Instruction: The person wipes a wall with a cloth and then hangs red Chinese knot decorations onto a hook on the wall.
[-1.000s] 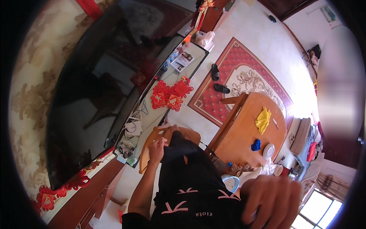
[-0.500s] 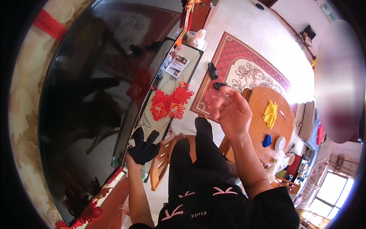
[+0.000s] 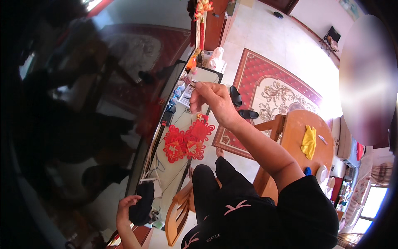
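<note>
At lower left my left hand (image 3: 125, 209) grips a bunched black cloth (image 3: 143, 203), which hangs beside the large dark glossy screen (image 3: 95, 137). The fingers bend over the cloth's edge, and part of the grip is hidden. My right hand (image 3: 213, 101) is raised over the far part of the long stand, in front of a white tray of small items (image 3: 186, 95). Its fingers are curled in with the thumb against them. Whether anything is inside them cannot be seen. Red knotted ornaments (image 3: 188, 143) lie on the stand between my hands.
A wooden chair (image 3: 179, 218) stands close to my legs. On the right is a round-ended wooden table (image 3: 290, 145) with a yellow cloth (image 3: 309, 143), a knife (image 3: 323, 140) and a blue cloth (image 3: 307, 171). Black slippers (image 3: 248, 114) lie by the patterned rug (image 3: 259, 68).
My right hand has swung left and away from me, over the stand, its fingers closing. My left hand has moved left and nearer, and the black cloth is now bunched instead of spread.
</note>
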Motion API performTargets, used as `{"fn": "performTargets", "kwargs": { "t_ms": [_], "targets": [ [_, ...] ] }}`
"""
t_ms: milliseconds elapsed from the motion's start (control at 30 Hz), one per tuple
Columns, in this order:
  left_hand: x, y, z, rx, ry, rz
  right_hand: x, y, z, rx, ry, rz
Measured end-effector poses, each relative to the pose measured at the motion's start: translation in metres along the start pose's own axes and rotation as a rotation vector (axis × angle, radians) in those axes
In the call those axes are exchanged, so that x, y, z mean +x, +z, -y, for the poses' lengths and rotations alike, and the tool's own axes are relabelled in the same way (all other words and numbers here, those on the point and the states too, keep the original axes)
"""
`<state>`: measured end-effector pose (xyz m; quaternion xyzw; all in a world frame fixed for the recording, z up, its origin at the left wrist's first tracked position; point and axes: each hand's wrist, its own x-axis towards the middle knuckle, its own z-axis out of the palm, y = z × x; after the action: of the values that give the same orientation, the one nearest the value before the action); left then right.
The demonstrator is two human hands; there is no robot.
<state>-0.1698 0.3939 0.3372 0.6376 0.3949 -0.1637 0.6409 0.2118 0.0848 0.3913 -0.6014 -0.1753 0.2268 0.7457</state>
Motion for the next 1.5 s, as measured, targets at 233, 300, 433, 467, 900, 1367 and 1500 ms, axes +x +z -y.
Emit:
{"fn": "performTargets", "kwargs": {
  "t_ms": [233, 300, 433, 467, 900, 1367, 1500],
  "targets": [
    [0.184, 0.104, 0.018, 0.153, 0.075, 0.36, -0.009, -0.16, -0.187, -0.15, 0.091, -0.189],
    [0.221, 0.156, -0.032, 0.03, -0.094, 0.486, -0.024, -0.222, -0.198, -0.195, 0.054, -0.318],
    [0.287, 0.228, -0.083, 0.06, 0.116, 0.545, -0.059, -0.299, -0.137, -0.239, 0.177, -0.634],
    [0.294, 0.242, -0.097, -0.004, 0.135, 0.555, -0.062, -0.323, -0.128, -0.276, 0.135, -0.68],
    [0.395, 0.491, -0.224, -0.961, -0.105, 0.97, -0.007, -0.377, -0.169, -0.082, 0.418, -0.542],
    [0.487, 0.476, -0.176, 0.122, 0.21, -0.21, 0.166, -0.333, -0.26, -0.383, 0.454, 0.319],
    [0.472, 0.481, -0.133, -0.525, -0.003, -0.211, 0.19, -0.323, -0.246, -0.483, 0.586, 0.639]
  ]
}}
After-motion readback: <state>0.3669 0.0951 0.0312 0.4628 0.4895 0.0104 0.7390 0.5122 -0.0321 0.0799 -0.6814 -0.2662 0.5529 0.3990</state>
